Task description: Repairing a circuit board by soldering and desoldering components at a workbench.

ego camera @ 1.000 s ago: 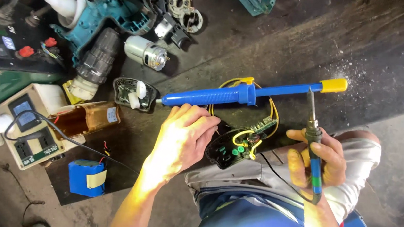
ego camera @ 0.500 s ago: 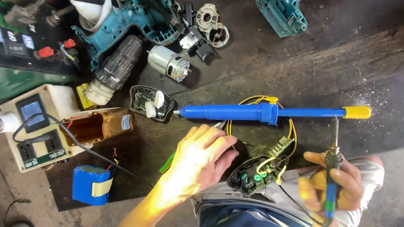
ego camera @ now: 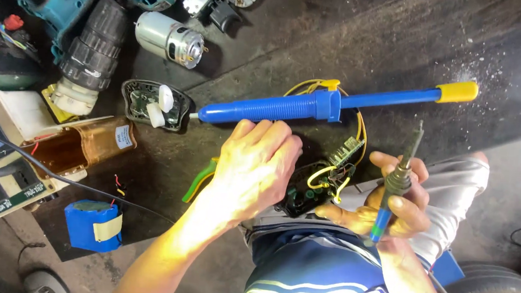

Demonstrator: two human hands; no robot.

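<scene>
Since the earlier picture the left hand (ego camera: 252, 165) has crept up, its fingers loose and grasping nothing, to the blue suction pump (ego camera: 314, 106), which lies crosswise just above its fingertips, while the right hand (ego camera: 394, 202), farther off, grips the soldering iron (ego camera: 399, 180).

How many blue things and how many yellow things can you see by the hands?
Blue: 3 - the long desoldering pump, the wrapped battery pack, the soldering iron handle held in the right hand.
Yellow: 2 - the pump's knob, the yellow wires on the black part beside the left hand.
Total: 5
</scene>
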